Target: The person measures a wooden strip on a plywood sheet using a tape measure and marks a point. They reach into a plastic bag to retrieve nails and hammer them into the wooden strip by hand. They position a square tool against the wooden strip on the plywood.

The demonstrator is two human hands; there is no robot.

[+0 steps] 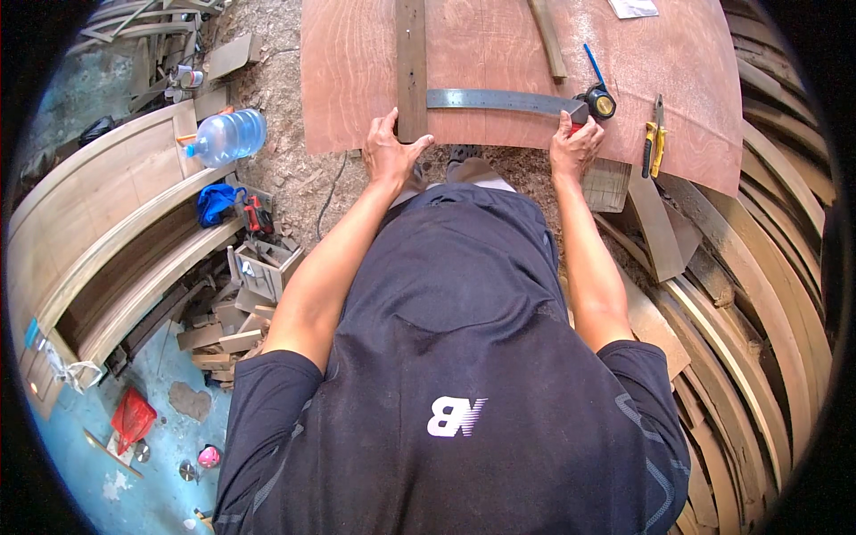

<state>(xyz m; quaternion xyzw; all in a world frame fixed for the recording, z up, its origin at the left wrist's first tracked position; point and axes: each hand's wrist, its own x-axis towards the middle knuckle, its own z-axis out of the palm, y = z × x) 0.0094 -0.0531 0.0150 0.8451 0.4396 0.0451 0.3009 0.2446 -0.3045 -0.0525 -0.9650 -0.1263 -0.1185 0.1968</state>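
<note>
My left hand point(389, 153) grips the lower end of a dark wooden batten point(412, 58) lying on a reddish plywood sheet point(348, 62). My right hand point(572, 147) is closed on the right end of a metal straightedge point(486, 100), which lies across the sheet with its left end against the batten; something red shows under these fingers. A black tape measure point(600, 104) with a yellow centre sits just right of that end, beside a blue pencil-like stick point(594, 64). Yellow-and-black pliers point(653, 147) lie farther right. Another wooden strip point(547, 40) lies above the straightedge.
Stacked timber planks point(758, 294) fill the right side. At left are wooden furniture panels point(80, 223), a large water bottle point(227, 138), a blue cloth point(214, 203), a crate point(263, 272), wood offcuts point(227, 343) and a red bag point(134, 415) on the blue floor point(178, 455).
</note>
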